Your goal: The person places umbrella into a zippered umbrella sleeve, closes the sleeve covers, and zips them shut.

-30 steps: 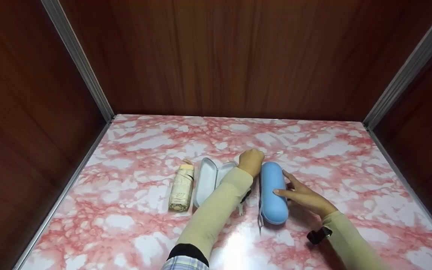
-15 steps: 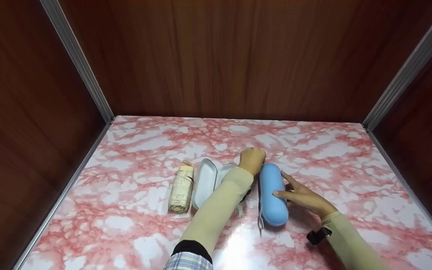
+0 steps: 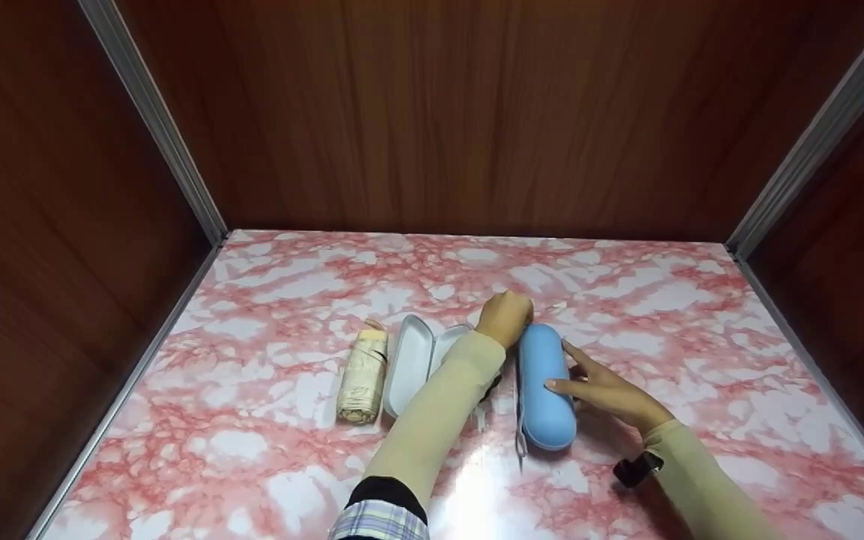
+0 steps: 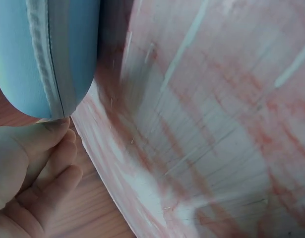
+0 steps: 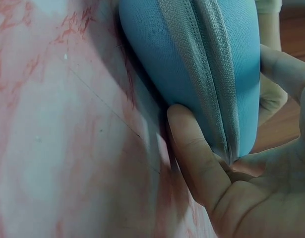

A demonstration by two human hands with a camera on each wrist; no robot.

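A blue zippered case (image 3: 546,390), long with rounded ends, lies on the table right of centre. At its far end is my left hand (image 3: 505,319), with fingers curled. Thumb and forefinger pinch at the end of the zipper (image 4: 52,69) in the left wrist view; the pull itself is hidden. My right hand (image 3: 616,397) holds the case from the right, thumb on top and other fingers against its side. The right wrist view shows a finger low on the case, near the grey zipper tape (image 5: 207,74), whose two sides lie together there.
A folded umbrella (image 3: 363,379) with a pale patterned cover lies at the left. Beside it stands an open light-coloured hard case (image 3: 411,364), partly behind my left forearm. Part of a black item (image 3: 493,386) shows by that forearm. Wood panels (image 3: 432,112) surround the table (image 3: 252,450).
Very little differs. My left hand has shifted slightly away and to the right at the far end of the blue case. The right hand keeps its hold.
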